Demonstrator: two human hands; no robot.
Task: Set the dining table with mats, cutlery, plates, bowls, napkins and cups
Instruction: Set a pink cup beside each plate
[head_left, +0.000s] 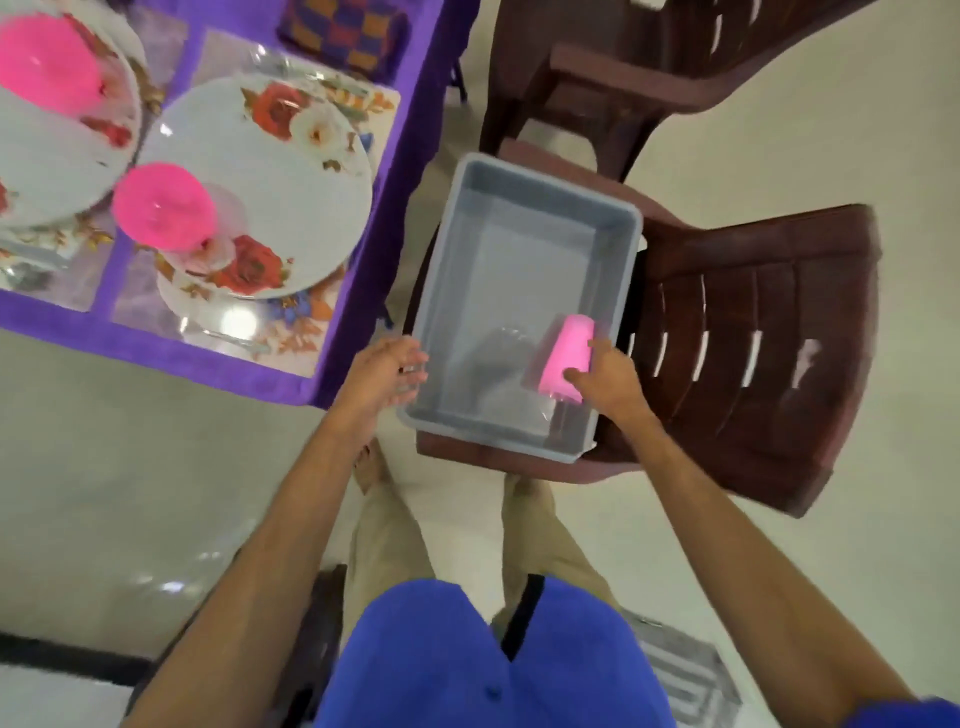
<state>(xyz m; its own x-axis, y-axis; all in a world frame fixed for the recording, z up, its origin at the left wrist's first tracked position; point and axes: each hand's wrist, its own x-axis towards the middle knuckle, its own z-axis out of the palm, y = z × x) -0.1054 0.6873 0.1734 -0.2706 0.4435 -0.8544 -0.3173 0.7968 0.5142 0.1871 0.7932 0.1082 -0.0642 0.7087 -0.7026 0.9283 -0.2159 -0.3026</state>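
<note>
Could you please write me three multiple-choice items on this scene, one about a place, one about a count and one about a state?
1. Where does the grey plastic tub stand?
A. on the purple table
B. on the seat of a brown plastic chair
C. on the floor

2. How many pink items stand on the white floral plates on the table?
A. two
B. four
C. none

3. What is the right hand doing?
A. hanging idle
B. pressing on a plate
C. gripping the pink cup in the tub

Answers: 
1 B, the brown plastic chair shows under the tub's edges. 
2 A, one pink item sits on the far plate and another on the white floral plate nearer the tub. 
3 C, its fingers curl round the pink cup, while the left hand is open at the tub's rim.
</note>
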